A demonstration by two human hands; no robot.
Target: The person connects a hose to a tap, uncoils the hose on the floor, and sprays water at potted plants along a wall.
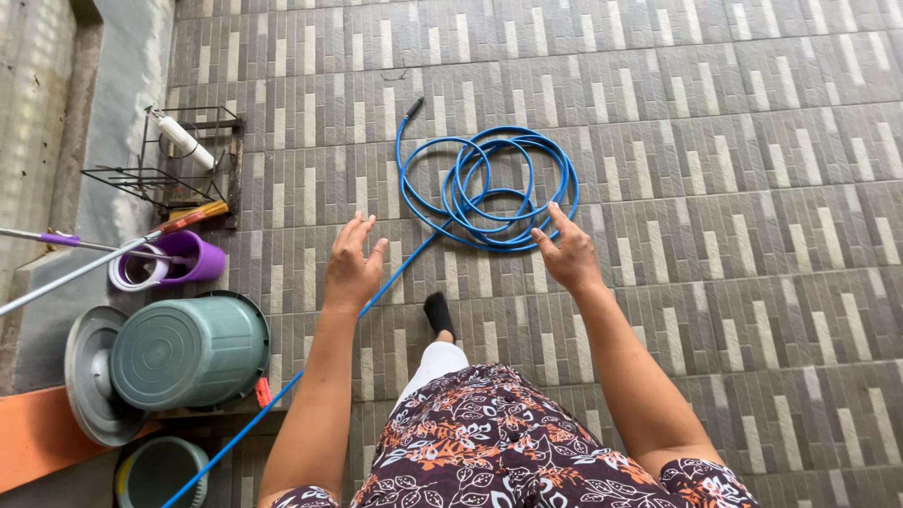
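A blue hose lies coiled in loose loops on the patterned tile floor, with a dark nozzle end pointing away and a straight run leading back to the lower left. My left hand hovers with fingers spread just above that straight run, holding nothing. My right hand is open too, its fingertips close to the near right edge of the coil. Below them I see my patterned dress and one foot in a dark sock.
At the left stand an overturned grey-green bucket with a round lid, another bucket, a purple mop pail, mop handles, and a black wire rack holding a white bottle.
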